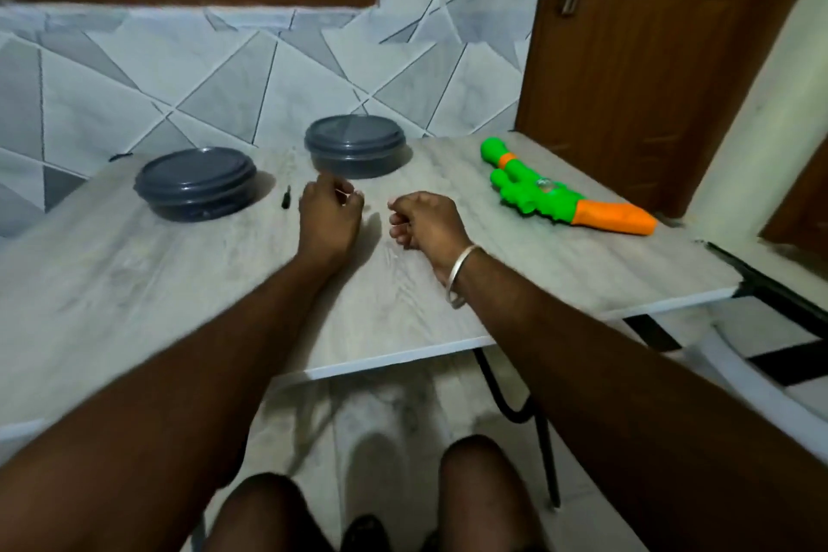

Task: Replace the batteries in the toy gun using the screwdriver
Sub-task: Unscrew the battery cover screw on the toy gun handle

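A green and orange toy gun (551, 193) lies on the right part of the grey wood-grain table (179, 282), well to the right of both hands. A small dark screwdriver (285, 197) lies on the table just left of my left hand (329, 220). My left hand rests on the table with its fingers curled and nothing visible in it. My right hand (423, 222), with a metal bangle on the wrist, sits beside it, fingers loosely curled, also holding nothing that shows. No batteries are visible.
Two round dark grey lidded containers stand at the back: one at the left (197, 184), one at the centre (355, 146). A tiled wall rises behind the table, a brown door (649, 58) at the right. The table's front edge runs above my knees.
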A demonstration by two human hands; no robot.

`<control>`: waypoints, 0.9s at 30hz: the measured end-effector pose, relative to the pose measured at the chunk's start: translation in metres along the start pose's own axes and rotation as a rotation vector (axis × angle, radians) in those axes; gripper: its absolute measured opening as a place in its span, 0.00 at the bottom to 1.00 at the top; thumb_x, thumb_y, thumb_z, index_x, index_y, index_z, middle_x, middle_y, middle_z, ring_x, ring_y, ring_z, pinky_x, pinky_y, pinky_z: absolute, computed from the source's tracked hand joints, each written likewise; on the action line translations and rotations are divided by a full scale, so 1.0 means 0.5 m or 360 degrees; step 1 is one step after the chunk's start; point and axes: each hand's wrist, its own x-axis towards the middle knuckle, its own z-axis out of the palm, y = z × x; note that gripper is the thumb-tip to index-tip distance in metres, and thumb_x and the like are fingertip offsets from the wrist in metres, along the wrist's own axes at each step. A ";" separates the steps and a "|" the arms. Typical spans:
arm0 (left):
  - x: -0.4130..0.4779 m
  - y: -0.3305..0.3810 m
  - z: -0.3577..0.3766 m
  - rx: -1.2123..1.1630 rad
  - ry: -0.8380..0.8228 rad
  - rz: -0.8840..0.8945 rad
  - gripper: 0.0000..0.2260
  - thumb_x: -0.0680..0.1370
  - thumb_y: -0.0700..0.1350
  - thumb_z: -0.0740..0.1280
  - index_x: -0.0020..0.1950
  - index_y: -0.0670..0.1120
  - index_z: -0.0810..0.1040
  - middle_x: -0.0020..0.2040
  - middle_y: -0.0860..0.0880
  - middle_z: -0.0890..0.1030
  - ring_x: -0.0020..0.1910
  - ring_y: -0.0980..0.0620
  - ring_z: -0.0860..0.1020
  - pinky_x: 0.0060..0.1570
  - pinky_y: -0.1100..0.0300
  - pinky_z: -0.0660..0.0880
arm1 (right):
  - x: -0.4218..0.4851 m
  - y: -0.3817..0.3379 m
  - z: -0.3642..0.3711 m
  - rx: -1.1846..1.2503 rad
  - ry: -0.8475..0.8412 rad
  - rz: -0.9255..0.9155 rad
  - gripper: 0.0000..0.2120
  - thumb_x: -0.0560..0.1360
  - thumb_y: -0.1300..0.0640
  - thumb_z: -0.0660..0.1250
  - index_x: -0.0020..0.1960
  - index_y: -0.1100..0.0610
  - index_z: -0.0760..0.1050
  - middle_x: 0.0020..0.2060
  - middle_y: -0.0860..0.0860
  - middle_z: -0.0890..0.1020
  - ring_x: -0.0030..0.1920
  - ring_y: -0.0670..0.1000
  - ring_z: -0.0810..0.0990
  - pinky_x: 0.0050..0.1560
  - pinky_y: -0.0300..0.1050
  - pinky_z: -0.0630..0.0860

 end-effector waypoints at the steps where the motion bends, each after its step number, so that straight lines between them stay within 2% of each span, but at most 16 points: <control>1: -0.010 0.019 0.012 -0.0036 -0.0034 0.0000 0.07 0.79 0.43 0.67 0.53 0.40 0.78 0.52 0.40 0.81 0.53 0.44 0.77 0.51 0.56 0.70 | 0.000 -0.005 -0.022 -0.0006 0.0043 -0.0015 0.03 0.77 0.61 0.67 0.45 0.61 0.77 0.32 0.55 0.77 0.27 0.49 0.74 0.27 0.37 0.69; 5: -0.048 0.093 0.073 -0.0192 -0.0209 0.0015 0.08 0.80 0.44 0.68 0.56 0.41 0.78 0.51 0.43 0.81 0.49 0.47 0.78 0.49 0.58 0.71 | 0.005 -0.022 -0.109 0.0138 0.0216 -0.0051 0.05 0.77 0.63 0.66 0.42 0.59 0.76 0.32 0.54 0.76 0.26 0.48 0.73 0.25 0.35 0.69; 8: -0.055 0.150 0.137 -0.0328 -0.0363 -0.0067 0.09 0.79 0.45 0.69 0.56 0.43 0.76 0.47 0.44 0.83 0.44 0.46 0.80 0.51 0.53 0.77 | 0.016 -0.034 -0.182 0.0262 0.0350 -0.0129 0.05 0.77 0.64 0.66 0.42 0.59 0.76 0.33 0.54 0.75 0.28 0.48 0.73 0.26 0.36 0.71; 12: -0.055 0.209 0.224 -0.0533 -0.0433 -0.0223 0.07 0.77 0.46 0.71 0.50 0.46 0.74 0.40 0.44 0.82 0.36 0.45 0.80 0.50 0.46 0.81 | 0.024 -0.050 -0.283 0.0295 0.0516 -0.0200 0.04 0.78 0.64 0.64 0.45 0.60 0.76 0.32 0.53 0.76 0.29 0.47 0.72 0.27 0.35 0.71; 15: -0.047 0.223 0.284 -0.0561 -0.0419 -0.0301 0.10 0.73 0.51 0.71 0.46 0.49 0.74 0.42 0.41 0.83 0.42 0.39 0.84 0.49 0.44 0.81 | 0.034 -0.065 -0.350 0.0212 0.0736 -0.0326 0.06 0.77 0.63 0.65 0.45 0.58 0.79 0.33 0.51 0.78 0.32 0.46 0.74 0.31 0.37 0.72; 18: -0.027 0.221 0.333 -0.0563 -0.0402 -0.0404 0.13 0.68 0.57 0.69 0.45 0.51 0.72 0.45 0.39 0.84 0.47 0.37 0.83 0.50 0.42 0.81 | 0.053 -0.069 -0.421 -0.0030 0.1050 -0.0534 0.05 0.76 0.61 0.66 0.43 0.54 0.80 0.37 0.50 0.81 0.39 0.48 0.77 0.42 0.42 0.73; 21: -0.014 0.224 0.353 -0.0577 -0.0438 -0.0497 0.15 0.71 0.54 0.70 0.51 0.48 0.72 0.49 0.37 0.83 0.46 0.36 0.84 0.48 0.43 0.82 | 0.068 -0.049 -0.481 -0.0674 0.1307 -0.0384 0.07 0.70 0.45 0.64 0.41 0.46 0.78 0.47 0.50 0.82 0.51 0.54 0.79 0.54 0.51 0.76; 25: 0.006 0.209 0.382 -0.0685 -0.0505 -0.0603 0.23 0.64 0.61 0.71 0.47 0.45 0.71 0.50 0.36 0.82 0.42 0.36 0.85 0.44 0.41 0.83 | 0.084 -0.008 -0.504 -0.1060 0.1140 0.0057 0.11 0.72 0.44 0.67 0.50 0.47 0.81 0.58 0.55 0.79 0.62 0.60 0.73 0.65 0.53 0.68; 27: 0.000 0.230 0.373 -0.0732 -0.0547 -0.0661 0.20 0.71 0.55 0.74 0.47 0.40 0.74 0.45 0.35 0.83 0.36 0.35 0.85 0.41 0.41 0.84 | 0.088 0.005 -0.502 -0.1185 0.1113 0.0088 0.13 0.73 0.44 0.66 0.52 0.47 0.82 0.59 0.56 0.79 0.64 0.60 0.73 0.66 0.51 0.67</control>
